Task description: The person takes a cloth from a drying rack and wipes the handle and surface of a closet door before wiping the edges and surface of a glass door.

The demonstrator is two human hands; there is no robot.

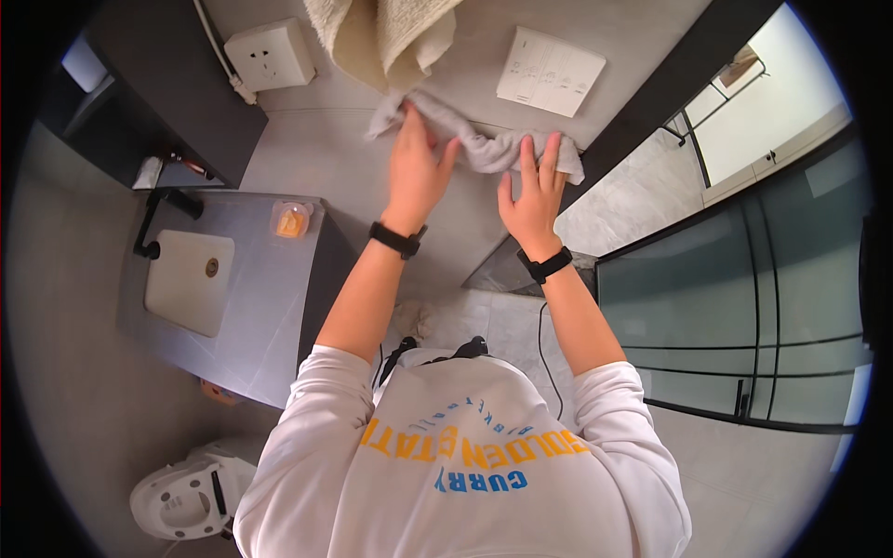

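Observation:
A light grey cloth (479, 152), bunched into a long uneven roll, stretches across in front of the wall. My left hand (416, 172) is closed on its left part, the index finger reaching up over the fabric and the thumb out to the right. Farther right, my right hand (535, 206) holds the other part, with straight fingers laid over the cloth and the thumb apart. What lies behind the cloth under my fingers is hidden. Just above it hangs a cream towel (381, 42), whose lower end comes close to the cloth.
On the wall are a white socket (270, 56) and a white switch panel (551, 72). To the left stands a grey counter (265, 279) with a sink (189, 279) and a small container (291, 220). A toilet (191, 493) is lower left; a dark-framed glass door (707, 288) is right.

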